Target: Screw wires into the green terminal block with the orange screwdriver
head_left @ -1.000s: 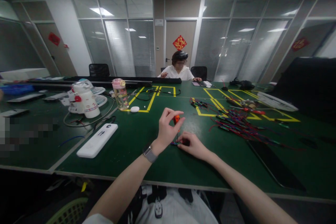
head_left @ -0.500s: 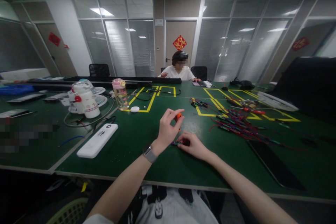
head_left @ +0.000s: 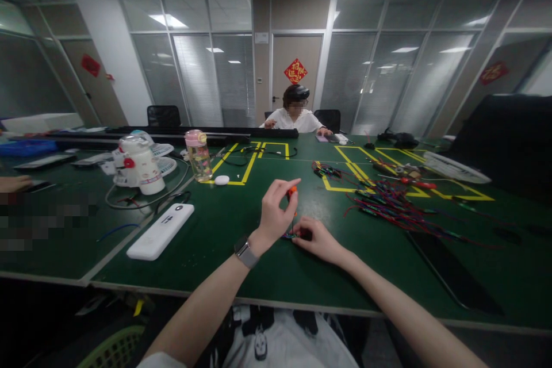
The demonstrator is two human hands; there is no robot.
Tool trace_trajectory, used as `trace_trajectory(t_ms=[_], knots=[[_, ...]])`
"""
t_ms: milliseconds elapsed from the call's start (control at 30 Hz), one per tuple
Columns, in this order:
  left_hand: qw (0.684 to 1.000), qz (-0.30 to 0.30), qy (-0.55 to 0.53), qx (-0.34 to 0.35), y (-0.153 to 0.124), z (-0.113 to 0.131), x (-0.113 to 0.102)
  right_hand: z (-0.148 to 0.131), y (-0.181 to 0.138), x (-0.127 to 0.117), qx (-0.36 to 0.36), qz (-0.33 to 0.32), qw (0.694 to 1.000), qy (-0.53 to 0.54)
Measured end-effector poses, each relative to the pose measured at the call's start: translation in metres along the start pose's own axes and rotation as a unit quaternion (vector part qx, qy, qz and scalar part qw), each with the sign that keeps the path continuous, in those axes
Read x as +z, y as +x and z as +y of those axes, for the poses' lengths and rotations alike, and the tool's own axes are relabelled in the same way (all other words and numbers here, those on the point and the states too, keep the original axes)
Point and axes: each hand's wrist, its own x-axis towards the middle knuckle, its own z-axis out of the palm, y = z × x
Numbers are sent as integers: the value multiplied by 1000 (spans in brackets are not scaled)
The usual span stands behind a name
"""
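Note:
My left hand (head_left: 276,207) is closed around the orange handle of a screwdriver (head_left: 294,190), which stands upright with its thin shaft pointing down. Under its tip lies a small green part with wires (head_left: 288,236), flat on the green table (head_left: 267,282). The fingers of my right hand (head_left: 317,237) pinch this part from the right and hold it against the tabletop. Its details are too small to make out, and my fingers cover some of it.
A tangled heap of red-and-dark wires with small green parts (head_left: 388,204) lies to the right, near a black flat slab (head_left: 452,270). To the left are a white power bank (head_left: 161,231), a pink-lidded bottle (head_left: 198,155) and a white jug (head_left: 144,167). Another person (head_left: 295,115) sits opposite.
My left fingers have shifted slightly around the screwdriver handle. My right hand stays in place. Another person's hand has appeared at the far left edge.

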Motion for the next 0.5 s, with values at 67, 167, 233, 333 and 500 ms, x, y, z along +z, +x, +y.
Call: trace_trajectory(t_ms=[67, 167, 233, 333, 500], knots=[[1000, 9, 17, 0, 0, -1, 1, 0, 0, 0, 0, 1, 1000, -3], [1000, 3, 17, -1, -1, -1, 1, 0, 0, 0, 0, 1, 1000, -1], [1000, -12, 6, -8, -2, -1, 0, 0, 0, 0, -2, 1, 1000, 1], [999, -32, -15, -22, -2, -1, -1, 0, 0, 0, -5, 2, 1000, -3], [999, -21, -12, -21, 0, 0, 0, 1, 0, 0, 1, 1, 1000, -1]])
